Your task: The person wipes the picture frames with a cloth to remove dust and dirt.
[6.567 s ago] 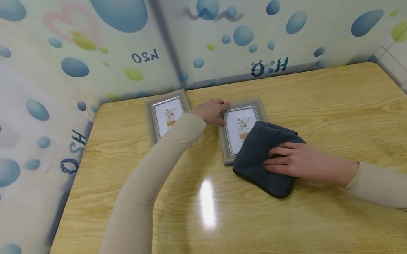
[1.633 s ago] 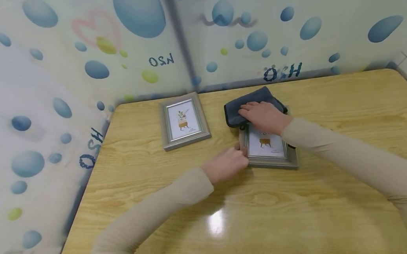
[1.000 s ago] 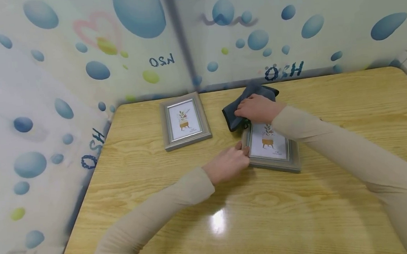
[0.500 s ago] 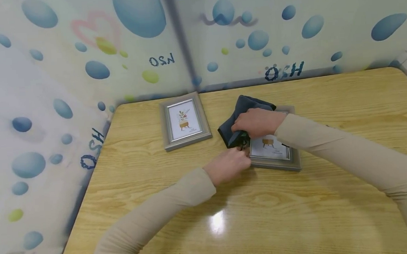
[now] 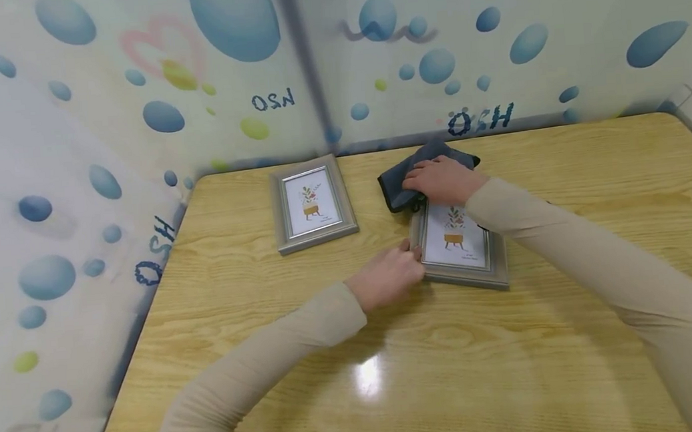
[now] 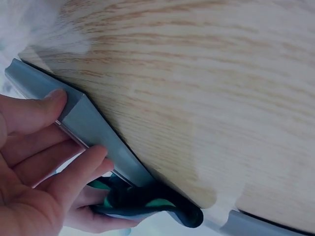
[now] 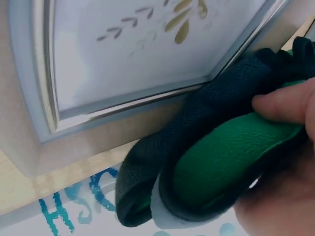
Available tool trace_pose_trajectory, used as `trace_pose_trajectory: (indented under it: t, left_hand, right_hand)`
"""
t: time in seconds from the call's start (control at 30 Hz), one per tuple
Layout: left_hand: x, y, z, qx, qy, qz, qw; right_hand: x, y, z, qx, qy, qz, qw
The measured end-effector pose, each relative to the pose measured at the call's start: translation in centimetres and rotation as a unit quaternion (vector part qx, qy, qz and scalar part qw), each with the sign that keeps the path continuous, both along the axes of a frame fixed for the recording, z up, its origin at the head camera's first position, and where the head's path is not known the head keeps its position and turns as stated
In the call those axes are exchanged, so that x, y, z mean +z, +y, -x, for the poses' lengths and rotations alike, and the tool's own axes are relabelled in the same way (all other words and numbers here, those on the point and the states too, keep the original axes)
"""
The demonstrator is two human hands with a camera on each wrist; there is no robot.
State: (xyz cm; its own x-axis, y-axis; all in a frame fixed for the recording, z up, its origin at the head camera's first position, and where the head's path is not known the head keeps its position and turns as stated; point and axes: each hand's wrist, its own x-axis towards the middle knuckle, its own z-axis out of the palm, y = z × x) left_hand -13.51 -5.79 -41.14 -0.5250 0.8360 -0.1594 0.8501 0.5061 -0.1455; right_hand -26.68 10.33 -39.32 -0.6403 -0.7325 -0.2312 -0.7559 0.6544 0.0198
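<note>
A grey picture frame (image 5: 456,238) with a potted-plant print lies flat on the table. My left hand (image 5: 388,276) grips its near left corner; in the left wrist view, thumb and fingers bear on the frame's border (image 6: 101,130). My right hand (image 5: 445,181) holds a folded dark blue cloth (image 5: 400,179) over the frame's far edge. In the right wrist view the cloth's green inside (image 7: 221,162) shows, with the thumb (image 7: 283,105) pressed into its fold. Hand and cloth hide the frame's far part in the head view.
A second, similar picture frame (image 5: 315,205) lies to the left, near the back edge of the wooden table (image 5: 268,308). A wall (image 5: 336,76) with blue and green drop patterns stands close behind and on the left.
Since the oldest frame, my left hand has moved from the frame's far left corner to its near left one. Lately the cloth came nearer along the left border, then went back to the far edge.
</note>
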Motion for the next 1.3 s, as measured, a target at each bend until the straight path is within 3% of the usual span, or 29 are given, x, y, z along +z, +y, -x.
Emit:
trace_pose_trajectory:
  t: [0.23, 0.33, 0.5, 0.7, 0.87, 1.0, 1.3]
  left_hand:
    - [-0.1, -0.4, -0.1, -0.002, -0.002, -0.018, 0.9998]
    - [-0.1, -0.5, -0.1, -0.002, -0.002, -0.025, 0.9997]
    - [0.0, -0.3, -0.2, 0.005, -0.001, -0.021, 0.9998]
    - [-0.1, 0.2, 0.0, 0.008, 0.027, -0.028, 0.9992]
    - [0.0, 0.7, 0.0, 0.001, 0.016, -0.022, 0.9996]
    - [0.0, 0.9, -0.1, 0.003, 0.015, -0.018, 0.9997]
    - [0.0, 0.8, -0.4, 0.015, 0.004, -0.050, 0.9986]
  right_hand:
    - [0.6, -0.9, -2.7, 0.093, -0.046, 0.025, 0.9943]
    - [0.8, -0.9, -3.7, 0.109, -0.052, 0.045, 0.9917]
    - [0.8, -0.8, -3.7, 0.076, -0.031, 0.053, 0.9951]
    - [0.3, -0.9, -1.4, -0.013, 0.006, 0.032, 0.9994]
    - [0.1, -0.7, -0.2, -0.081, -0.024, 0.038, 0.9957]
    - [0.1, -0.2, -1.4, -0.082, -0.057, 0.065, 0.9928]
    - [0.1, 0.9, -6.1, 0.005, -0.083, 0.145, 0.9859]
